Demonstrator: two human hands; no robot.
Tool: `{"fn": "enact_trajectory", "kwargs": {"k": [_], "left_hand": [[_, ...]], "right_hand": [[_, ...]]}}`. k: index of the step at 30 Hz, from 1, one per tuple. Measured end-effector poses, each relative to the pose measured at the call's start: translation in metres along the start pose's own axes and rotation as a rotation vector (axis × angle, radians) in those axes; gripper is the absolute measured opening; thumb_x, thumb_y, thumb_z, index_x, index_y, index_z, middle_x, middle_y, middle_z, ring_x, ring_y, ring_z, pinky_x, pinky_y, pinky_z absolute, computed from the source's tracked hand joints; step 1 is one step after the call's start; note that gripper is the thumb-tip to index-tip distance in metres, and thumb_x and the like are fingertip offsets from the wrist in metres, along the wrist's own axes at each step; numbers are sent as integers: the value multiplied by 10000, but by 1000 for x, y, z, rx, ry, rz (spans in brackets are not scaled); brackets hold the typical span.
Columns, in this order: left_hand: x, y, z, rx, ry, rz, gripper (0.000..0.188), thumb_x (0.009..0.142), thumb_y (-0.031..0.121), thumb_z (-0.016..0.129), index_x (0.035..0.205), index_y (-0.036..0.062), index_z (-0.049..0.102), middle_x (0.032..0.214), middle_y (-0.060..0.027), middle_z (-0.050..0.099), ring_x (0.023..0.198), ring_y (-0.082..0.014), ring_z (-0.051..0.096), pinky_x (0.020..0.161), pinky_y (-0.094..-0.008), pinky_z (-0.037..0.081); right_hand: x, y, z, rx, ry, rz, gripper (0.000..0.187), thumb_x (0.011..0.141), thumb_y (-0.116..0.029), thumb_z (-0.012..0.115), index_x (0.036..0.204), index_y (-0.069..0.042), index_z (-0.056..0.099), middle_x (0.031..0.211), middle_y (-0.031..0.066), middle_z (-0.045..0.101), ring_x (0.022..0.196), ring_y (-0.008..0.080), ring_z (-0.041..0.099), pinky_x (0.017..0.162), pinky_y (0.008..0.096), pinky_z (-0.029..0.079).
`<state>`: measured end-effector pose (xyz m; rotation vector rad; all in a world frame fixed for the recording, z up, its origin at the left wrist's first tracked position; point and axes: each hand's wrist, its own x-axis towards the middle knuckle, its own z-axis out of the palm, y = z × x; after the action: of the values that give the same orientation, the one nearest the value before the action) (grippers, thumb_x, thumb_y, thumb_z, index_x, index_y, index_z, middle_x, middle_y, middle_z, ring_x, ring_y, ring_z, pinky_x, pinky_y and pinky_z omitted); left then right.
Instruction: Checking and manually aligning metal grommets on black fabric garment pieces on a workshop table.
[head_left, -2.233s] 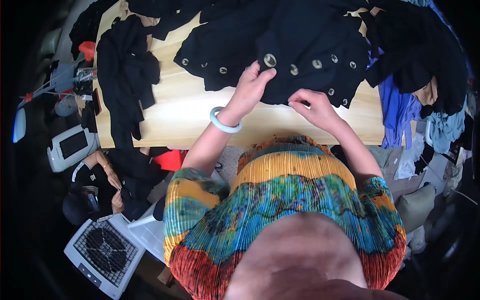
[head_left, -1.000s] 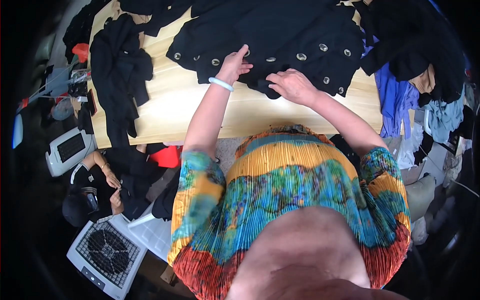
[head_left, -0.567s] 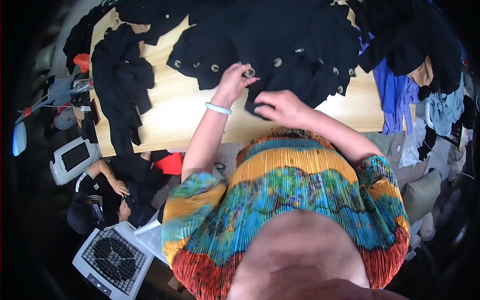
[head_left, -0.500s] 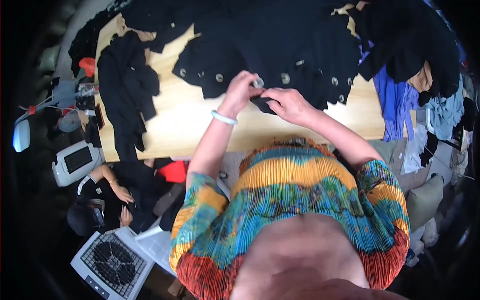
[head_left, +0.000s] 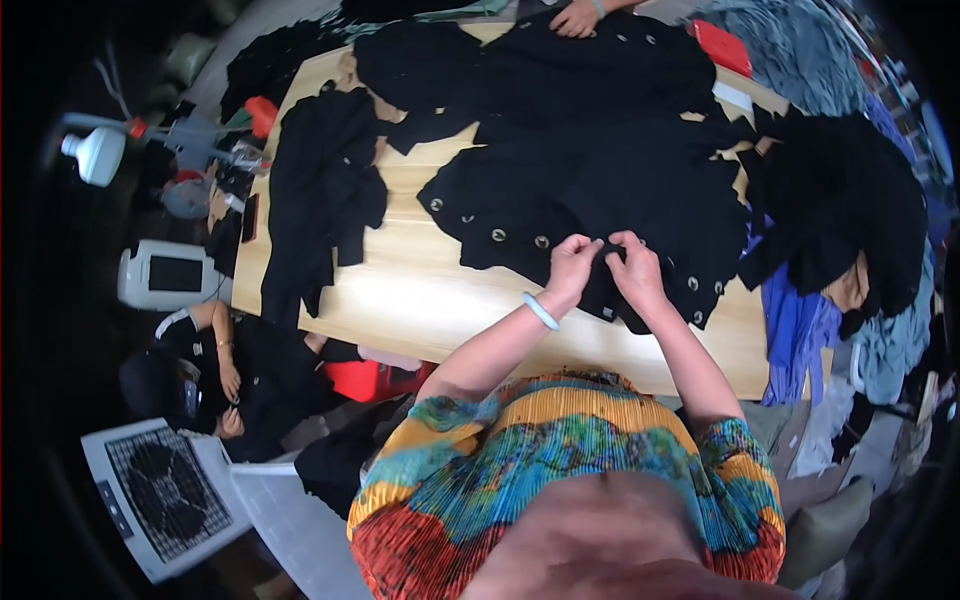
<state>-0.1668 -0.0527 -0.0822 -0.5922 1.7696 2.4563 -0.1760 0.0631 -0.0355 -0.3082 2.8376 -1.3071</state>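
Observation:
A black garment lies spread on the table, with several pale round buttons along its near part. My left hand pinches the black cloth at its near edge, thumb and fingertips together. Close beside it, my right hand is closed on the same cloth, and the fingertips of both almost meet. Any button between them is hidden by my fingers. A light bracelet circles my left wrist.
More black clothing lies at the left of the wooden table, with black and purple garments at the right. Another person's hand rests on black cloth at the far edge. Someone sits at the lower left near a fan unit.
My view has shifted, so more of the table's far side shows. Along the garment's edge both hands have moved right, leaving the button that was by my left fingertips uncovered.

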Motion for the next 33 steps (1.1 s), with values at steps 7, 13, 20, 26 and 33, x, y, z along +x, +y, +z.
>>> {"fn": "enact_trajectory", "kwargs": {"k": [7, 13, 20, 26, 33], "left_hand": [[-6, 2, 0, 125, 7, 140, 110, 785, 88, 593, 699, 29, 558, 607, 43, 483, 571, -27, 396, 507, -196, 326], [-13, -8, -1, 396, 41, 335, 130, 798, 108, 570, 734, -5, 565, 634, -10, 535, 597, -69, 458, 547, -222, 380], [-21, 0, -13, 423, -264, 199, 286, 756, 154, 648, 932, -23, 507, 784, -27, 537, 709, -90, 508, 662, -223, 443], [-2, 0, -27, 588, -420, 56, 120, 789, 84, 571, 822, 23, 474, 724, -2, 507, 632, -68, 441, 564, -221, 379], [-2, -13, -28, 428, -245, 94, 146, 690, 2, 572, 648, 61, 445, 599, 50, 425, 561, -35, 372, 487, -204, 315]], "right_hand": [[4, 12, -3, -35, -58, -5, 260, 712, -119, 562, 947, -15, 603, 797, 185, 615, 750, 306, 603, 723, 345, 468], [5, 19, -7, -7, -270, 163, 304, 709, -143, 558, 974, 3, 581, 924, 200, 596, 893, 310, 568, 817, 342, 430], [1, 39, 1, 280, -328, 311, 206, 717, -128, 565, 866, 13, 581, 801, 115, 603, 778, 193, 573, 735, 309, 431], [-4, 33, 8, 221, -309, 321, 154, 734, -102, 539, 824, 13, 584, 725, 72, 578, 710, 136, 538, 683, 277, 419], [-8, 35, 16, 325, -249, 334, 205, 717, -126, 552, 863, 13, 588, 768, 104, 610, 747, 167, 573, 692, 293, 437]]}}
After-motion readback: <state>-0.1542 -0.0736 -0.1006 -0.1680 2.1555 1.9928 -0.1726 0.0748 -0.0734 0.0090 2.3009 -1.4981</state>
